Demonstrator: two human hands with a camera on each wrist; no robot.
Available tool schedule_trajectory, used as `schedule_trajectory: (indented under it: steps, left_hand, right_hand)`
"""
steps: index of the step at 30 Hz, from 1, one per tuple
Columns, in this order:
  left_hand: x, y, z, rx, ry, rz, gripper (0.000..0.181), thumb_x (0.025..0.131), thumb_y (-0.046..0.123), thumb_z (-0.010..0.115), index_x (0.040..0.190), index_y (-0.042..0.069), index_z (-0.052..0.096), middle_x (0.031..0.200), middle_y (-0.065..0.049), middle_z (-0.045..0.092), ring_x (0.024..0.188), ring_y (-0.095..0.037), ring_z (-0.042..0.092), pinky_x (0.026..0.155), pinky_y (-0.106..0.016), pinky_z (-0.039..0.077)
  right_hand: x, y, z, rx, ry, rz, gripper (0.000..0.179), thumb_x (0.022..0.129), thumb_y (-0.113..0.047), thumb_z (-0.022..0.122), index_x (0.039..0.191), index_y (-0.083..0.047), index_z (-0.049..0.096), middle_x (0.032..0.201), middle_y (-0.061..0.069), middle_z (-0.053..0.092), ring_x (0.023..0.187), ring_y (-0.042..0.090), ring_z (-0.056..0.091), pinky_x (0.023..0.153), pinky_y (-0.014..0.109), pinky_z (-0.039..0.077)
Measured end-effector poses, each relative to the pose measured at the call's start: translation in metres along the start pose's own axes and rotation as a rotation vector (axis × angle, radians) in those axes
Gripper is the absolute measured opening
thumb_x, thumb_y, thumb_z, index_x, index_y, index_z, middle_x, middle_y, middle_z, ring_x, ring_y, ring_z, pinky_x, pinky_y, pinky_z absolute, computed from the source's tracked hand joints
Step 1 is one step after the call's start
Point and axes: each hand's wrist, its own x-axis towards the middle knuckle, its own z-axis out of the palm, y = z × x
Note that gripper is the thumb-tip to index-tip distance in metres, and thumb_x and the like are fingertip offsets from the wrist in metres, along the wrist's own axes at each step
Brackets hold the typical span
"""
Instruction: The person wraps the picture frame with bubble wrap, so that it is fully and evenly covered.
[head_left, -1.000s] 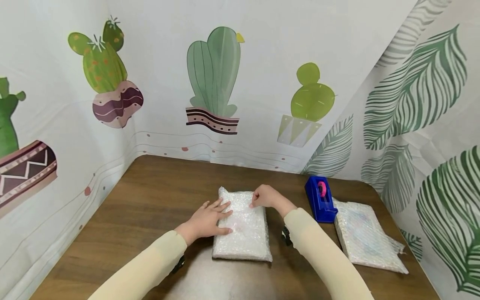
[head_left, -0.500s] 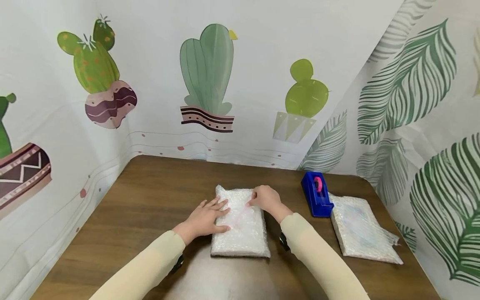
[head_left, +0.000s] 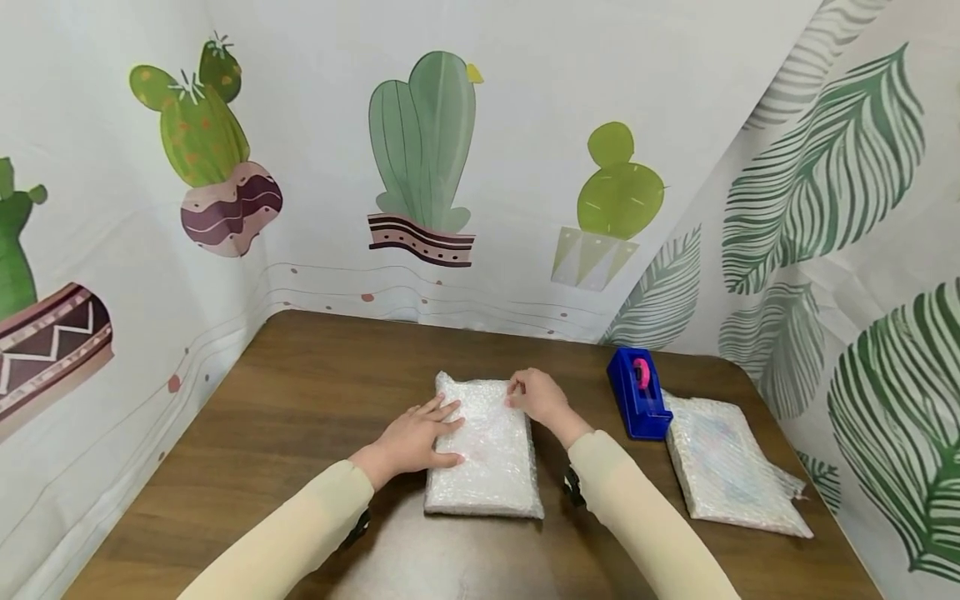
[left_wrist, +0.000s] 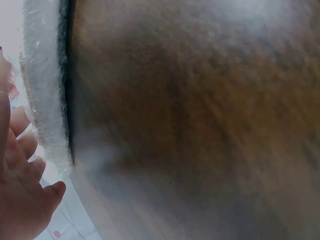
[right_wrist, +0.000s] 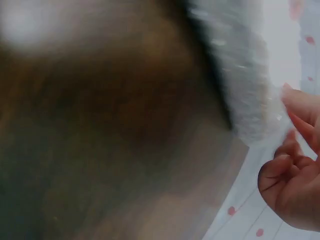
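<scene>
A flat parcel in bubble wrap (head_left: 483, 467) lies in the middle of the brown table. My left hand (head_left: 412, 439) rests on its left side, fingers spread and fairly straight; the left wrist view shows that hand (left_wrist: 25, 185) beside the parcel's wrapped edge (left_wrist: 46, 75). At the parcel's upper right, my right hand (head_left: 542, 396) has its thumb and forefinger drawn together on the bubble wrap. In the right wrist view this hand (right_wrist: 297, 175) pinches at the wrap's edge with its other fingers curled; the exact bit between the fingertips is hard to make out.
A blue tape dispenser (head_left: 639, 400) with a pink core stands at the right. Next to it lies a second bubble-wrapped parcel (head_left: 731, 467) with a loose flap. Behind the table (head_left: 322, 367) hangs a cactus-print cloth (head_left: 525, 167).
My right hand's fingertips have shifted slightly up and to the right along the parcel's top part. The left hand stays in place on the wrap. The head view sways a little.
</scene>
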Motion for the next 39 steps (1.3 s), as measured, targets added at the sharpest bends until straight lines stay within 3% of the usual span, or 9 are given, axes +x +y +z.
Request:
schedule_trajectory:
  steps: [4, 7, 10, 13, 18, 23, 26, 29, 39]
  left_hand:
    - [-0.002, -0.001, 0.001, -0.021, 0.0, 0.017, 0.065, 0.095, 0.046, 0.068, 0.147, 0.009, 0.057, 0.165, -0.013, 0.04, 0.157, -0.041, 0.028, 0.12, -0.062, 0.036]
    - [-0.003, -0.002, 0.003, -0.038, 0.002, 0.023, 0.065, 0.095, 0.045, 0.069, 0.147, 0.007, 0.056, 0.165, -0.014, 0.04, 0.156, -0.043, 0.028, 0.12, -0.06, 0.037]
    - [-0.003, -0.003, 0.004, -0.051, 0.003, 0.013, 0.065, 0.095, 0.045, 0.069, 0.147, 0.008, 0.056, 0.165, -0.013, 0.039, 0.157, -0.041, 0.027, 0.121, -0.058, 0.036]
    - [-0.003, -0.004, 0.004, -0.059, 0.003, 0.001, 0.065, 0.094, 0.045, 0.07, 0.147, 0.009, 0.056, 0.166, -0.012, 0.039, 0.158, -0.04, 0.026, 0.122, -0.057, 0.036]
    - [-0.002, -0.003, 0.002, -0.063, 0.008, 0.006, 0.065, 0.094, 0.045, 0.07, 0.146, 0.008, 0.057, 0.165, -0.012, 0.04, 0.157, -0.04, 0.027, 0.122, -0.055, 0.036]
    - [-0.002, -0.002, 0.0, -0.063, 0.008, 0.022, 0.065, 0.095, 0.044, 0.069, 0.147, 0.007, 0.056, 0.165, -0.014, 0.04, 0.156, -0.041, 0.028, 0.122, -0.056, 0.037]
    - [-0.002, -0.001, 0.0, -0.054, 0.006, 0.03, 0.065, 0.096, 0.045, 0.069, 0.147, 0.008, 0.056, 0.165, -0.015, 0.039, 0.156, -0.042, 0.029, 0.12, -0.057, 0.038]
    - [-0.002, -0.001, 0.001, -0.049, 0.005, 0.022, 0.065, 0.096, 0.046, 0.068, 0.148, 0.009, 0.055, 0.166, -0.014, 0.037, 0.157, -0.041, 0.027, 0.12, -0.056, 0.039]
    - [-0.003, 0.0, 0.008, 0.094, 0.082, 0.014, 0.065, 0.095, 0.052, 0.066, 0.147, 0.014, 0.058, 0.163, -0.013, 0.043, 0.154, -0.036, 0.036, 0.117, -0.056, 0.043]
  right_hand:
    - [0.0, 0.006, 0.011, 0.192, 0.058, 0.043, 0.013, 0.087, 0.0, 0.076, 0.095, -0.001, 0.066, 0.073, 0.001, 0.043, 0.071, 0.017, 0.041, 0.063, 0.026, 0.036]
    - [0.002, 0.01, 0.016, 0.373, 0.061, 0.142, 0.009, 0.088, 0.003, 0.072, 0.096, 0.003, 0.068, 0.073, -0.001, 0.041, 0.07, 0.015, 0.039, 0.062, 0.025, 0.035]
    - [0.004, 0.01, 0.016, 0.442, 0.033, 0.208, 0.01, 0.091, 0.003, 0.066, 0.1, 0.003, 0.068, 0.076, 0.0, 0.043, 0.068, 0.014, 0.038, 0.06, 0.024, 0.035]
    - [0.005, 0.005, 0.013, 0.324, 0.032, 0.156, 0.011, 0.093, 0.003, 0.061, 0.1, 0.001, 0.068, 0.083, 0.004, 0.051, 0.072, 0.016, 0.043, 0.063, 0.025, 0.038]
    - [0.011, -0.021, 0.006, -0.03, 0.117, -0.13, 0.015, 0.096, -0.002, 0.065, 0.108, -0.005, 0.074, 0.106, 0.013, 0.068, 0.099, 0.029, 0.063, 0.089, 0.041, 0.055]
    - [0.022, -0.05, 0.013, -0.242, -0.141, -0.371, 0.043, 0.1, -0.007, 0.063, 0.143, -0.009, 0.06, 0.154, 0.013, 0.054, 0.142, 0.036, 0.048, 0.115, 0.062, 0.041]
    - [0.029, -0.06, 0.022, -0.302, -0.291, -0.392, 0.051, 0.102, -0.009, 0.059, 0.153, -0.011, 0.049, 0.165, 0.009, 0.04, 0.152, 0.036, 0.037, 0.12, 0.066, 0.033]
    - [0.033, -0.066, 0.03, -0.313, -0.344, -0.365, 0.052, 0.103, -0.01, 0.057, 0.155, -0.011, 0.046, 0.165, 0.007, 0.04, 0.154, 0.034, 0.036, 0.123, 0.063, 0.031]
    - [0.034, -0.073, 0.043, -0.311, -0.178, -0.307, 0.034, 0.099, -0.001, 0.061, 0.133, -0.004, 0.068, 0.136, 0.013, 0.069, 0.127, 0.03, 0.061, 0.108, 0.044, 0.053]
